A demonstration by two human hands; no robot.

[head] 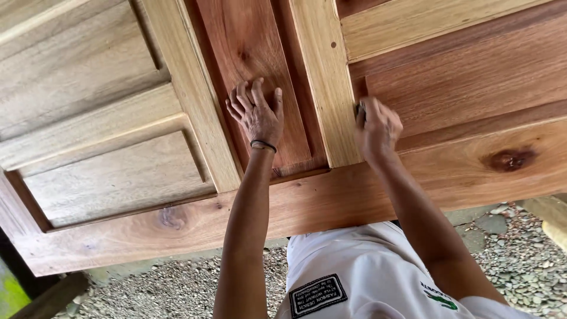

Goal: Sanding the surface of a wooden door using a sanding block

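A large panelled wooden door [354,195] lies flat before me, with raised panels and lighter rails. My left hand [258,113] rests flat, fingers spread, on the reddish centre panel [248,53]. A dark band circles that wrist. My right hand [378,127] is closed around a small dark object [360,108], only partly visible, pressed against the edge where the light upright stile [325,82] meets the right reddish panel [460,71]. What the object is I cannot tell.
Paler panels [112,177] fill the door's left side. A dark knot [509,159] marks the bottom rail at right. Below the door's near edge lies gravel ground [177,283], with my white shirt [354,272] in front.
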